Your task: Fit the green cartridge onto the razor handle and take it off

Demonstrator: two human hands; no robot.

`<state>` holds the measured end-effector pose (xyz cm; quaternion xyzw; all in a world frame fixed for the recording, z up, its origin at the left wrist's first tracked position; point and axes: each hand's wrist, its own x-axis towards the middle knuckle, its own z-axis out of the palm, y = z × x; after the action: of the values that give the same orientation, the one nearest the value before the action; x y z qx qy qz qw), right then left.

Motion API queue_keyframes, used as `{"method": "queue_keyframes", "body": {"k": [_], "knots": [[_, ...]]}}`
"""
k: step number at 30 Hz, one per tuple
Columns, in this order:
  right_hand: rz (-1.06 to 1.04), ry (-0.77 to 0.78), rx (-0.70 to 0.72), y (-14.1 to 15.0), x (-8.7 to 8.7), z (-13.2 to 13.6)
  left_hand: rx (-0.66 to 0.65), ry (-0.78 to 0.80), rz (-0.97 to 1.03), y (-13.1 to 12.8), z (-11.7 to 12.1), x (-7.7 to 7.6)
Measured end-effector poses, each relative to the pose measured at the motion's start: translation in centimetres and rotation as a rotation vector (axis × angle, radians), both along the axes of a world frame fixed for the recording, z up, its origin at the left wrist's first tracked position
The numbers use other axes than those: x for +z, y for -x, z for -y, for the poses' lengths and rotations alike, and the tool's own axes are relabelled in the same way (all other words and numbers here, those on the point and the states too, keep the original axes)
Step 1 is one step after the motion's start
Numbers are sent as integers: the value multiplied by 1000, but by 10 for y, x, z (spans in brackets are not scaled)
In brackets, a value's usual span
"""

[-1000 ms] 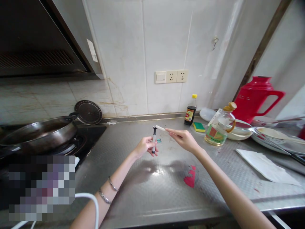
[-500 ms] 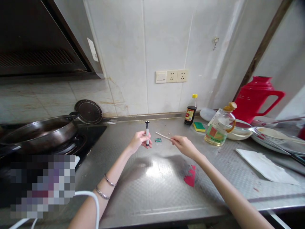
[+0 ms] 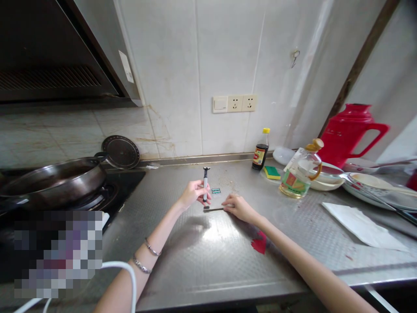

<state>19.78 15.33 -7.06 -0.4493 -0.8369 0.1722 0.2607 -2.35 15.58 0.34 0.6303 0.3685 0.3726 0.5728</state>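
Observation:
My left hand (image 3: pixel 196 193) is closed round the grey handle of a razor (image 3: pixel 205 180), held upright with its black head at the top. In my right hand (image 3: pixel 239 207) is a thin toothbrush (image 3: pixel 215 209), gripped near one end and pointing left. Its dark, tufted tip lies just below the razor's lower end; whether they touch I cannot tell. Behind the hands, a pair of small green-edged pieces (image 3: pixel 216 191) rests on the metal counter (image 3: pixel 195 274). A torn red patch (image 3: pixel 259 242) is on the counter, partly covered by my right forearm.
On the left, a pan (image 3: pixel 61 180) stands on the black stove beside a blurred-out object and a white cable (image 3: pixel 125 266). To the right are a sauce bottle (image 3: pixel 259 154), a sponge (image 3: pixel 272 173), an oil jug (image 3: pixel 295 180), bowls, a red thermos (image 3: pixel 345 134) and a white paper (image 3: pixel 361 226).
My right hand has come nearer and slightly left, swinging the toothbrush's tip down below the razor's handle. My left hand, with the razor, has shifted a little right.

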Motion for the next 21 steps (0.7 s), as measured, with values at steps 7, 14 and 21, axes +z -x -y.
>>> {"method": "queue_keyframes", "body": {"k": [7, 14, 21], "knots": [[52, 9, -43, 1, -9, -4, -11, 2, -30, -1, 0, -1], [57, -1, -42, 1, -6, 2, -19, -9, -32, 0, 1, 0], [-30, -140, -62, 1, 10, -25, -16, 0, -20, 0, 0, -1]]}}
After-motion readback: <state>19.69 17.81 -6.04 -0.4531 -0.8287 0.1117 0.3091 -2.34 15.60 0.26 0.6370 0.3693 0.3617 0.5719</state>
